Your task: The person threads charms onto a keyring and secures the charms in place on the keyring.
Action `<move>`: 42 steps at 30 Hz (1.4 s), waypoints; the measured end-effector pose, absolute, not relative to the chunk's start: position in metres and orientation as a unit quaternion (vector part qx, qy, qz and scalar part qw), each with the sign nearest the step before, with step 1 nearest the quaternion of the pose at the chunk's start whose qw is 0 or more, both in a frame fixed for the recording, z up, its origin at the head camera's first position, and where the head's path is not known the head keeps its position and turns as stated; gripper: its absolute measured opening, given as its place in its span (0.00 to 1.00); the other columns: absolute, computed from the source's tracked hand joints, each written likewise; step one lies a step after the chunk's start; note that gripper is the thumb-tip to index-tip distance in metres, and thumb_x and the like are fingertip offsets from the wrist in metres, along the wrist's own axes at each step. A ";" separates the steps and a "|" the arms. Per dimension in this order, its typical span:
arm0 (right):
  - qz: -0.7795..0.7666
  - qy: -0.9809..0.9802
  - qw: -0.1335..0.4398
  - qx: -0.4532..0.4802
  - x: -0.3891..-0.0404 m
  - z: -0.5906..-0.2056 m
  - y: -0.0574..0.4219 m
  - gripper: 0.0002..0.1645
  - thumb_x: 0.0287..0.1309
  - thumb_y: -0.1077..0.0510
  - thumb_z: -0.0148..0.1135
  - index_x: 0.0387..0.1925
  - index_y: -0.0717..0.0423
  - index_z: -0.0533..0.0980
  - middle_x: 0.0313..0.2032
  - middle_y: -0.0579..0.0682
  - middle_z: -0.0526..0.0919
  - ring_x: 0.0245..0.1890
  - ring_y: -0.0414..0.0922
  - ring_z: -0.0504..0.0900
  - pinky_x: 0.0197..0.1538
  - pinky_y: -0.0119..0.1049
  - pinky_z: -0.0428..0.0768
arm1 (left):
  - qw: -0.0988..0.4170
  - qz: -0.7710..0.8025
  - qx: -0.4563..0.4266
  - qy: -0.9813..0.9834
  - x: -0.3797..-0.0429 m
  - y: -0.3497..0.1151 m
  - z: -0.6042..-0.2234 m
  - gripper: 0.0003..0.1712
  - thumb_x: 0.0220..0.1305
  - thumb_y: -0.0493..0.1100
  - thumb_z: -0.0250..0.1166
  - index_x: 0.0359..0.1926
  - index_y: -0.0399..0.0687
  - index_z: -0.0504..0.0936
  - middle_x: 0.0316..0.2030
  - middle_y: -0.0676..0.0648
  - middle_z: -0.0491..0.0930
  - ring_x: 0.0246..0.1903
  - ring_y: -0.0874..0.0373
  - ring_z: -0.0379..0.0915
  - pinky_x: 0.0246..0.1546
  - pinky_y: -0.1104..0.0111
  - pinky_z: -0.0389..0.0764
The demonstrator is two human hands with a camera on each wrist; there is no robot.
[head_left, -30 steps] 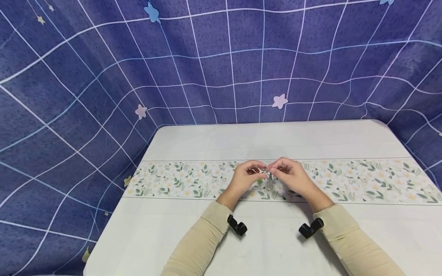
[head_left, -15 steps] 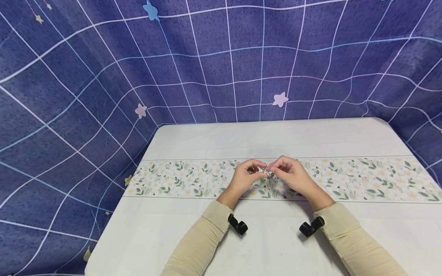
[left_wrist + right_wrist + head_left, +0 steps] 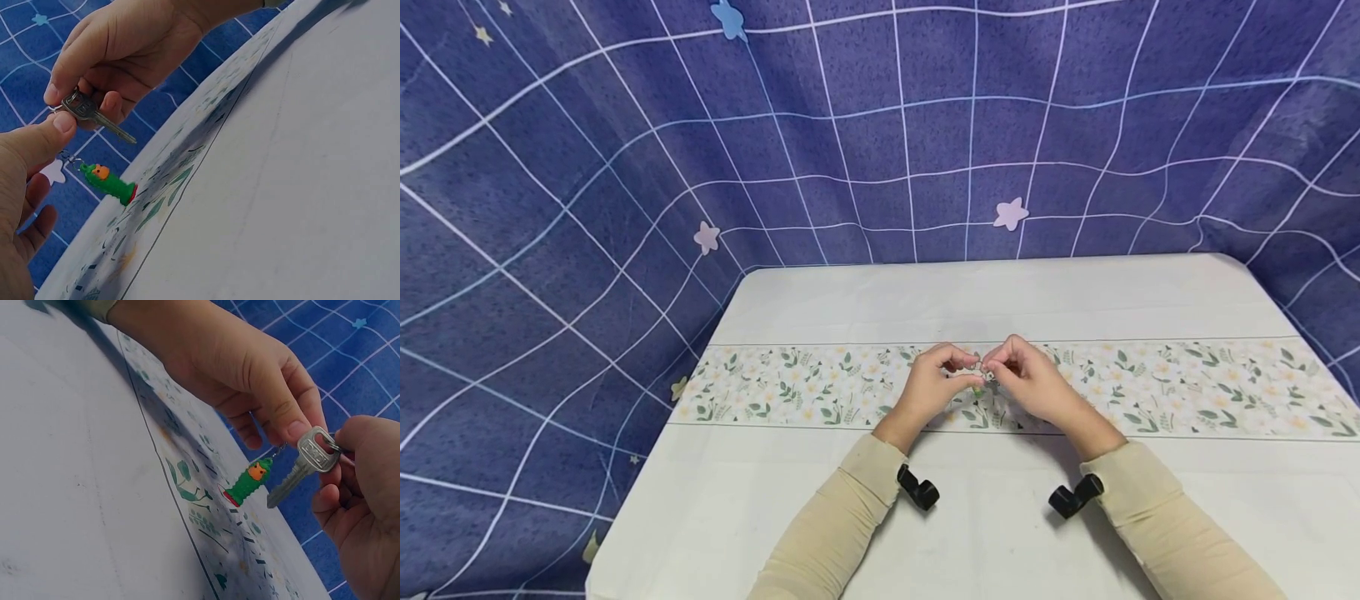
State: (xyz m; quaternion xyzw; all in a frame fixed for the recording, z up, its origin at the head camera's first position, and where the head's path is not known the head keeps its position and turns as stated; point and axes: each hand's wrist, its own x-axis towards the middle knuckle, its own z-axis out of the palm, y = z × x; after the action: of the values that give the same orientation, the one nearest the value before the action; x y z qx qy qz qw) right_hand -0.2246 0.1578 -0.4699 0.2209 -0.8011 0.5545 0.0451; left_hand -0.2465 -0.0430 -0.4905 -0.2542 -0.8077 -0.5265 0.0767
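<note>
A silver key (image 3: 315,453) hangs from a small metal key ring (image 3: 332,444) between both hands, over the table. My left hand (image 3: 928,385) pinches the ring side between thumb and forefinger. From its fingertips a short chain (image 3: 69,156) drops to a green figure charm (image 3: 111,184) with an orange face and red base. Opposite, my right hand (image 3: 1033,385) pinches the ring close to the key's head with thumb and forefinger. The fingertips of the two hands nearly meet, and they hide part of the ring.
A white cloth with a floral band (image 3: 1187,387) covers the table (image 3: 985,517). Blue curtains (image 3: 850,142) with a grid and stars stand behind and to the left. Each sleeve cuff carries a black wrist mount (image 3: 917,490).
Both hands stay in nearly the same place, with small finger movements at the ring. The green charm shifts slightly beneath the left fingertips.
</note>
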 end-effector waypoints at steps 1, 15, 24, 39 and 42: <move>0.546 -0.806 0.050 0.222 -0.224 -0.470 0.157 0.06 0.70 0.67 0.58 0.34 0.60 0.71 0.44 0.59 0.85 0.36 0.43 0.80 0.33 0.29 0.78 | 0.079 -0.526 -0.256 -0.807 -0.246 -0.043 -0.491 0.14 0.52 0.40 0.79 0.39 0.46 0.86 0.44 0.50 0.86 0.40 0.55 0.77 0.44 0.68 0.80; 0.564 -0.793 0.042 0.228 -0.221 -0.468 0.156 0.04 0.71 0.68 0.56 0.37 0.64 0.70 0.46 0.62 0.84 0.38 0.40 0.80 0.34 0.28 0.77 | 0.115 -0.519 -0.272 -0.802 -0.244 -0.041 -0.488 0.13 0.52 0.38 0.79 0.37 0.44 0.85 0.41 0.48 0.87 0.39 0.58 0.79 0.41 0.67 0.80; 0.598 -0.763 0.020 0.245 -0.222 -0.468 0.158 0.04 0.72 0.70 0.54 0.37 0.67 0.71 0.46 0.66 0.83 0.42 0.38 0.82 0.40 0.33 0.82 | 0.108 -0.529 -0.272 -0.797 -0.247 -0.043 -0.489 0.11 0.53 0.38 0.78 0.36 0.45 0.85 0.41 0.48 0.87 0.39 0.57 0.78 0.41 0.66 0.79; 0.633 -0.733 -0.004 0.251 -0.224 -0.467 0.163 0.05 0.73 0.69 0.52 0.38 0.71 0.71 0.46 0.69 0.81 0.43 0.38 0.83 0.43 0.31 0.83 | 0.051 -0.557 -0.261 -0.787 -0.246 -0.044 -0.487 0.11 0.57 0.38 0.76 0.40 0.46 0.85 0.43 0.50 0.87 0.42 0.53 0.76 0.45 0.65 0.78; 0.631 -0.735 -0.007 0.248 -0.223 -0.466 0.163 0.05 0.72 0.69 0.52 0.38 0.70 0.71 0.47 0.69 0.81 0.43 0.38 0.83 0.44 0.31 0.83 | 0.050 -0.557 -0.265 -0.785 -0.246 -0.044 -0.487 0.11 0.57 0.38 0.76 0.41 0.46 0.85 0.43 0.50 0.87 0.42 0.50 0.77 0.44 0.66 0.78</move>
State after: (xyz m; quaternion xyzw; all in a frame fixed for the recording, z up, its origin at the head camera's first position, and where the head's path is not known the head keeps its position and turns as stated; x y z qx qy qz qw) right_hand -0.2231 0.1633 -0.4662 0.2477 -0.7351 0.6311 -0.0068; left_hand -0.2464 -0.0441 -0.4872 -0.2653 -0.7855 -0.5569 0.0501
